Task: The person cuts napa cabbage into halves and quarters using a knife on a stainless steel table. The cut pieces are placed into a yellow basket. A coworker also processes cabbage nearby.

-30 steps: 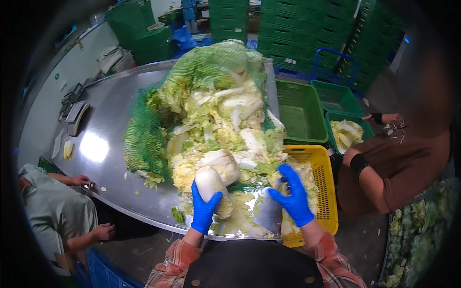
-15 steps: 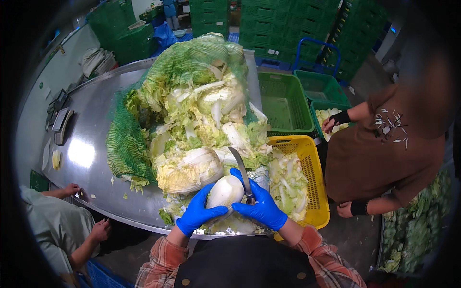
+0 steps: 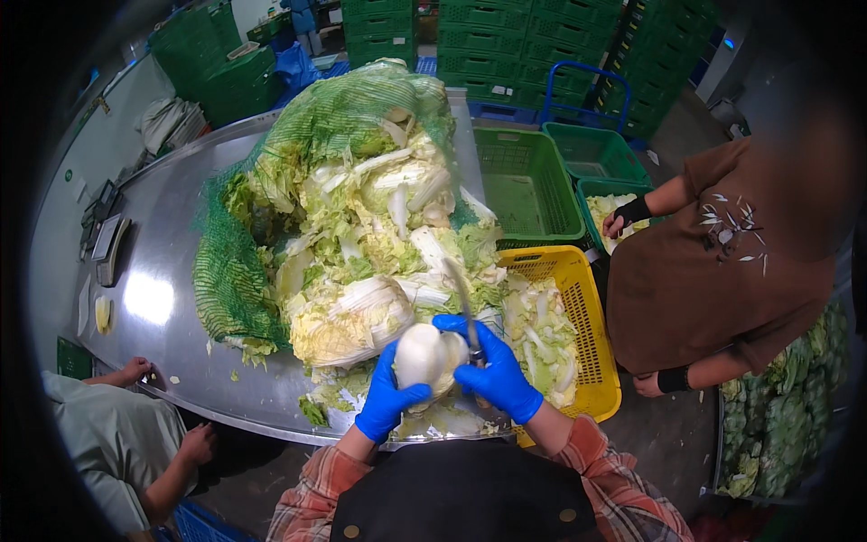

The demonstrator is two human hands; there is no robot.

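Observation:
My left hand (image 3: pixel 388 395), in a blue glove, grips a pale napa cabbage (image 3: pixel 424 359) from its left side, just above the near edge of the steel table (image 3: pixel 167 298). My right hand (image 3: pixel 492 370), also blue-gloved, holds a knife (image 3: pixel 463 307) whose blade points up and away, right beside the cabbage. Behind them rises a large heap of napa cabbages (image 3: pixel 361 226), partly wrapped in green netting (image 3: pixel 226 280). One big yellow-green head (image 3: pixel 348 321) lies just left of the one I hold.
A yellow crate (image 3: pixel 591 361) with cabbage leaves stands at my right. Green crates (image 3: pixel 533 185) sit behind it, more stacked at the back. A person in a brown top (image 3: pixel 713 271) works on the right; another in pale green (image 3: pixel 117 434) stands at lower left.
My right hand moved from the yellow crate to the cabbage and now holds the knife against it. The person in brown shifted left, closer to the crates.

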